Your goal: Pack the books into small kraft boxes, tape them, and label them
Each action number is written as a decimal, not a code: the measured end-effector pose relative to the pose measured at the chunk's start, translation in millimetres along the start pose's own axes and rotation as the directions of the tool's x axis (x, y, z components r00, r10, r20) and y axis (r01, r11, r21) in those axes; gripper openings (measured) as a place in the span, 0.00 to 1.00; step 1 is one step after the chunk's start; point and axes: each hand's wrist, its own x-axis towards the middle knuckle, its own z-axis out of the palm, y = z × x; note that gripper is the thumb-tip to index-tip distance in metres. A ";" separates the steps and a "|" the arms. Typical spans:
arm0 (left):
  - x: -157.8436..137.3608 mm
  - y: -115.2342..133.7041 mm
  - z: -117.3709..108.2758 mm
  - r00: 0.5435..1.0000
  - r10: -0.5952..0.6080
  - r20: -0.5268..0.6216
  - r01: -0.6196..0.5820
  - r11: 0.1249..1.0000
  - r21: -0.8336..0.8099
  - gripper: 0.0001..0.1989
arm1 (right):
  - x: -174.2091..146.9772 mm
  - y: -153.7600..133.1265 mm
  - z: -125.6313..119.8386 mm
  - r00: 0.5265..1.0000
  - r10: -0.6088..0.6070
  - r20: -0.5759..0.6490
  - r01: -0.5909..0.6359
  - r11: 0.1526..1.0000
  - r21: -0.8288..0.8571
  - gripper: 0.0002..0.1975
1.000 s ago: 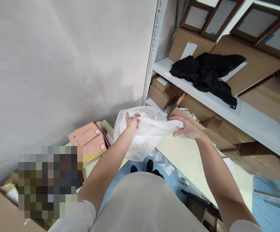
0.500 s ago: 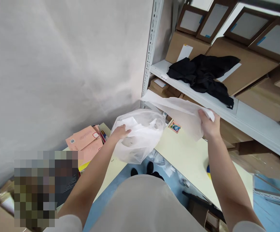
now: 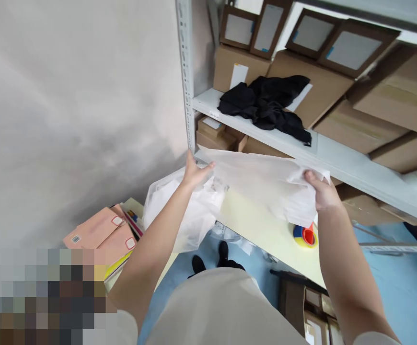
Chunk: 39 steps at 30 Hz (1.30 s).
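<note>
From where I stand, the big change is at the left hand [image 3: 194, 175]: half a second ago it rested on the white bundle inside the clear plastic bag [image 3: 197, 221], and now it has lifted off and come up to the left end of the white translucent sheet [image 3: 259, 177]. Its thumb and forefinger are spread well apart; whether they touch the sheet, I can't tell. The right hand [image 3: 324, 191] has the sheet's far end pinched, thumb pressed on the near face and the other fingers mostly hidden behind. So the sheet, perhaps a thin flat bag, hangs stretched across the space between the hands, above the pale table [image 3: 262, 232] and just in front of the shelf [image 3: 319, 149]. To my mind that means it is out of the pile and ready to be handled alone. The view has swung rightward too, and a red, blue and yellow tape roll [image 3: 305, 235] now shows whole, just below the sheet's right end.
</note>
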 end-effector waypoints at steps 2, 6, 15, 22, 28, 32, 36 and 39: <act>7.0 0.1 23.9 0.993 -0.024 0.112 0.040 0.989 -0.142 0.36 | -6.7 13.7 -25.9 0.998 0.024 -0.062 -0.023 1.000 0.011 0.23; 2.7 -6.2 75.3 0.962 -0.055 0.268 0.087 0.990 -0.110 0.16 | -20.1 58.7 -76.2 0.979 0.057 -0.197 -0.060 0.998 -0.009 0.23; -34.4 -34.8 182.5 0.962 0.085 0.259 -0.206 0.848 0.488 0.22 | -72.3 189.0 -142.7 0.893 0.141 -0.427 -0.287 0.910 -0.300 0.19; -50.7 -93.6 206.5 0.948 -0.054 0.315 -0.195 0.682 0.705 0.45 | -92.1 267.7 -142.5 0.910 0.219 -0.352 -0.374 0.800 -0.470 0.16; -65.6 -125.1 214.1 0.940 -0.177 0.293 -0.166 0.512 0.843 0.46 | -93.2 313.1 -130.6 0.940 0.247 -0.236 -0.333 0.812 -0.479 0.23; -68.8 -136.4 225.2 0.931 -0.238 0.278 -0.150 0.445 0.883 0.45 | -89.9 336.5 -125.7 0.940 0.259 -0.224 -0.339 0.795 -0.504 0.26; -61.7 -148.8 233.4 0.918 -0.263 0.296 -0.168 0.419 0.892 0.46 | -86.3 348.5 -118.8 0.947 0.213 -0.241 -0.314 0.778 -0.544 0.29; -60.0 -153.7 236.8 0.915 -0.243 0.323 -0.211 0.394 0.895 0.46 | -89.5 345.7 -110.8 0.958 0.082 -0.273 -0.245 0.727 -0.642 0.32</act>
